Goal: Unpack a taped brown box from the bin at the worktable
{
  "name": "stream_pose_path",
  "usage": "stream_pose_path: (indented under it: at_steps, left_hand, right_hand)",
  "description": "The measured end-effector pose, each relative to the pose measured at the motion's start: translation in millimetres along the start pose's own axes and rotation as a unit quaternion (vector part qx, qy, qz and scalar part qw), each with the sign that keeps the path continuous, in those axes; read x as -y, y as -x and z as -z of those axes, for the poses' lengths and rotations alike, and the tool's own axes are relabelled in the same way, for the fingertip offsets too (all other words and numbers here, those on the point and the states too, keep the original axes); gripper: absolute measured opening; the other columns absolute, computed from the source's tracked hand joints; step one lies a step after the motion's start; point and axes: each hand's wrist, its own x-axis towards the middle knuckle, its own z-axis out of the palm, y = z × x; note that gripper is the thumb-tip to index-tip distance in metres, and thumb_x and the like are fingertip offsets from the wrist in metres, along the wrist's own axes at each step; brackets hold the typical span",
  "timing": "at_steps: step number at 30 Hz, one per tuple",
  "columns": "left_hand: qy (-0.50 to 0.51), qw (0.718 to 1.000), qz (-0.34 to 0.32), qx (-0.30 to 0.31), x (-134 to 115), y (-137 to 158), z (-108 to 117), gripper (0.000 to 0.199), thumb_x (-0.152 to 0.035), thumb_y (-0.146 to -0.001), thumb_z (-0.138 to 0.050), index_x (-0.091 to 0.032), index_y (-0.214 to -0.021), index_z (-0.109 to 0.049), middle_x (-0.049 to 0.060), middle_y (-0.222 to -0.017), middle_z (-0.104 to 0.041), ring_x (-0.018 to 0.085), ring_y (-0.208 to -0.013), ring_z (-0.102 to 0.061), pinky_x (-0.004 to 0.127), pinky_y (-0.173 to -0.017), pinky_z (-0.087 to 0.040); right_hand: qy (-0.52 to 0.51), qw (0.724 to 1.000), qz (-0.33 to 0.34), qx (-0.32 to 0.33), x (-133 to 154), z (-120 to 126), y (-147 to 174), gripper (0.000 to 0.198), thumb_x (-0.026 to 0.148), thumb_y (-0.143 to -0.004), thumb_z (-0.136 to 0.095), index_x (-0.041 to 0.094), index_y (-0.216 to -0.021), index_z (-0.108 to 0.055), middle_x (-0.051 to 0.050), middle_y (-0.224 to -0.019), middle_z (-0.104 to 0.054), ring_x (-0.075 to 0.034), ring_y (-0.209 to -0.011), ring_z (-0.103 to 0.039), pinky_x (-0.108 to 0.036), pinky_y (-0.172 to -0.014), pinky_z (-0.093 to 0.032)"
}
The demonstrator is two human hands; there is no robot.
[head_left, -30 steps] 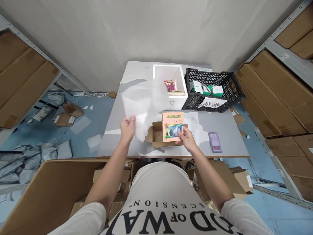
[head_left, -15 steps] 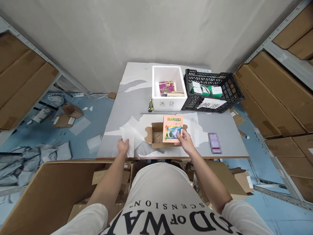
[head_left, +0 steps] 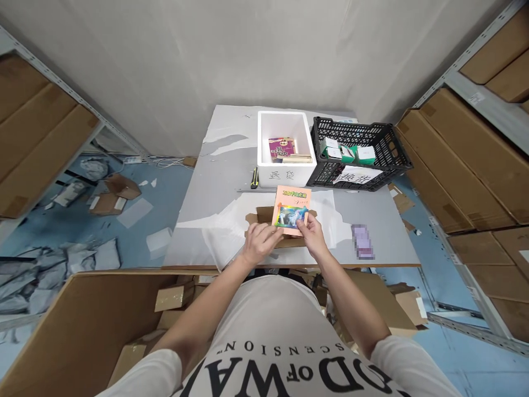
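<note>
My right hand (head_left: 314,237) grips a thin peach-coloured book (head_left: 292,196) by its lower right corner, thumb on the cover. The cover has green title characters and a shiny rainbow picture. At the book's lower left corner, my left hand (head_left: 260,242) has its fingertips over the edge; its thumb is hidden. Beneath the book and both hands lies an open small cardboard box (head_left: 264,214), partly covered. White wrapping paper (head_left: 231,220) spreads under and around the box.
Behind stand a white foam box (head_left: 285,175) holding books and a black plastic crate (head_left: 355,129) with green-and-white packs. A utility knife (head_left: 254,178) lies beside the foam box. A blurred purple item (head_left: 362,241) is at right. A large carton (head_left: 103,292) stands below the table's front edge.
My left hand has let go of the white paper at the left and moved right to the book. The book has tilted slightly and shifted a little away from me.
</note>
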Motion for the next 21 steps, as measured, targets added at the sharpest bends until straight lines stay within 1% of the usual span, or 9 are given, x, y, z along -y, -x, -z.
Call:
stream_pose_path:
  at_steps: [3,6,9,12,15,16,18,19,21]
  left_hand:
    - [0.001,0.999,-0.041,0.027,-3,-8,-5,0.024,-0.028,-0.093,-0.047,-0.028,-0.105,-0.068,0.005,-0.090,-0.073,0.018,-0.089,-0.065,0.038,-0.081,-0.042]
    - [0.052,0.996,-0.069,0.035,0,-13,-3,0.025,-0.026,-0.094,-0.044,-0.027,-0.104,-0.067,0.005,-0.092,-0.073,0.016,-0.086,-0.065,0.036,-0.078,-0.043]
    - [0.088,0.990,-0.096,0.046,0,-16,3,0.025,-0.026,-0.095,-0.043,-0.025,-0.101,-0.068,0.005,-0.088,-0.073,0.015,-0.083,-0.066,0.036,-0.078,-0.047]
    - [0.139,0.983,-0.110,0.058,-1,-16,7,0.021,-0.026,-0.094,-0.048,-0.024,-0.097,-0.068,0.004,-0.085,-0.073,0.016,-0.082,-0.067,0.037,-0.079,-0.051]
    - [0.177,0.975,-0.123,0.058,-1,-15,10,0.019,-0.024,-0.092,-0.051,-0.025,-0.097,-0.068,0.004,-0.085,-0.073,0.016,-0.084,-0.068,0.037,-0.083,-0.053]
    - [0.166,0.975,-0.135,0.052,0,-14,11,0.019,-0.023,-0.092,-0.050,-0.024,-0.098,-0.068,0.004,-0.085,-0.073,0.016,-0.085,-0.068,0.037,-0.084,-0.054]
    - [0.119,0.977,-0.174,0.024,1,-14,14,0.019,-0.019,-0.092,-0.050,-0.023,-0.099,-0.068,0.004,-0.083,-0.073,0.015,-0.084,-0.069,0.036,-0.083,-0.055]
    - [0.093,0.976,-0.199,0.000,1,-14,16,0.019,-0.017,-0.091,-0.051,-0.022,-0.099,-0.068,0.003,-0.082,-0.073,0.015,-0.082,-0.069,0.035,-0.082,-0.056]
    - [0.058,0.967,-0.245,-0.051,-1,-16,21,0.019,-0.012,-0.088,-0.054,-0.021,-0.100,-0.066,0.003,-0.081,-0.073,0.015,-0.081,-0.069,0.034,-0.081,-0.057]
  right_hand:
    - [-0.011,0.999,0.030,-0.002,0,-5,2,0.048,0.056,-0.071,-0.067,0.025,-0.105,-0.056,-0.005,-0.103,-0.069,-0.025,-0.098,-0.065,-0.039,-0.080,-0.055]
    - [0.007,0.999,0.031,-0.004,-2,-6,6,0.049,0.059,-0.071,-0.064,0.026,-0.106,-0.054,-0.006,-0.106,-0.069,-0.025,-0.102,-0.064,-0.039,-0.082,-0.053]
    - [0.020,0.999,0.036,0.009,2,-2,7,0.055,0.062,-0.067,-0.065,0.027,-0.108,-0.052,-0.006,-0.114,-0.066,-0.026,-0.106,-0.062,-0.038,-0.084,-0.053]
    - [0.029,0.998,0.055,-0.001,14,7,2,0.063,0.067,-0.072,-0.052,0.028,-0.121,-0.046,-0.008,-0.121,-0.063,-0.027,-0.107,-0.062,-0.039,-0.082,-0.053]
    - [0.047,0.997,0.059,-0.004,32,24,-12,0.066,0.060,-0.081,-0.034,0.025,-0.136,-0.039,-0.009,-0.118,-0.065,-0.026,-0.101,-0.065,-0.040,-0.078,-0.053]
    - [0.051,0.997,0.058,0.005,38,31,-18,0.065,0.055,-0.081,-0.035,0.023,-0.138,-0.041,-0.009,-0.114,-0.067,-0.026,-0.097,-0.066,-0.040,-0.077,-0.052]
    - [0.067,0.995,0.053,0.043,49,46,-30,0.059,0.048,-0.080,-0.046,0.023,-0.133,-0.051,-0.007,-0.104,-0.071,-0.025,-0.092,-0.067,-0.039,-0.077,-0.052]
    - [0.082,0.993,0.054,0.067,54,53,-36,0.054,0.044,-0.078,-0.053,0.023,-0.127,-0.058,-0.006,-0.102,-0.072,-0.025,-0.092,-0.067,-0.039,-0.078,-0.052]
    - [0.120,0.983,0.072,0.115,64,63,-45,0.044,0.039,-0.074,-0.065,0.025,-0.115,-0.067,-0.005,-0.107,-0.071,-0.024,-0.097,-0.066,-0.037,-0.082,-0.052]
